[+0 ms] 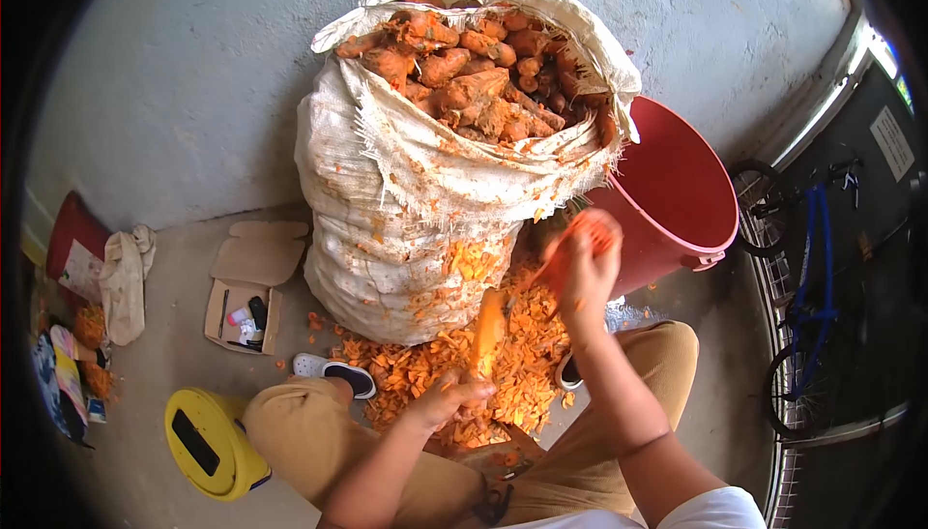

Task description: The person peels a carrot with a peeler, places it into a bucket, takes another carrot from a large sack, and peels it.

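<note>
My left hand (451,400) is closed around the lower end of a carrot (489,331), which points up and shows a smooth yellow-orange surface. Just above and to the right, my right hand (587,273) is curled around a red-orange object (580,229); motion blur hides its exact kind. Between my legs lies a heap of orange peelings (425,365). Behind the hands stands a large white woven sack (387,220), its top rolled open and full of rough, unpeeled carrots (474,74).
A big red tub (677,181) stands right of the sack. On the left are an open cardboard box (256,258) with small items and a yellow-lidded container (203,442) by my knee. A blue bicycle (817,287) leans at the right, beside a dark door.
</note>
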The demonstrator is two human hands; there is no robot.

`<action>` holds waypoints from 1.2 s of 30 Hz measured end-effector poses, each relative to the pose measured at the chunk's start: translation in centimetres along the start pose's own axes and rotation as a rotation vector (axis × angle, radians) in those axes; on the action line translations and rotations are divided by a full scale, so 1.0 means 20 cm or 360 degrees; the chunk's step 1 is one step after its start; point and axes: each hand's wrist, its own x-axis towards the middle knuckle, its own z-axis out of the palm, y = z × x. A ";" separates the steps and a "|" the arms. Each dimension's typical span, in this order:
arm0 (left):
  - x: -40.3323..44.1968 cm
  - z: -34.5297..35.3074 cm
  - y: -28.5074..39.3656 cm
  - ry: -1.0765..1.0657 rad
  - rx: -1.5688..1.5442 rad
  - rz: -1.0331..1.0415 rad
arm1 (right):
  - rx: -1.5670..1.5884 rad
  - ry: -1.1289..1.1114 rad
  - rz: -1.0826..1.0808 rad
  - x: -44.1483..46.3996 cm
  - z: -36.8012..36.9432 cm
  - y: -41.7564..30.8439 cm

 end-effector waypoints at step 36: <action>0.03 0.02 -0.12 -0.0902 -0.1353 0.0085 | 0.0127 0.0246 -0.0141 0.20 -0.10 0.12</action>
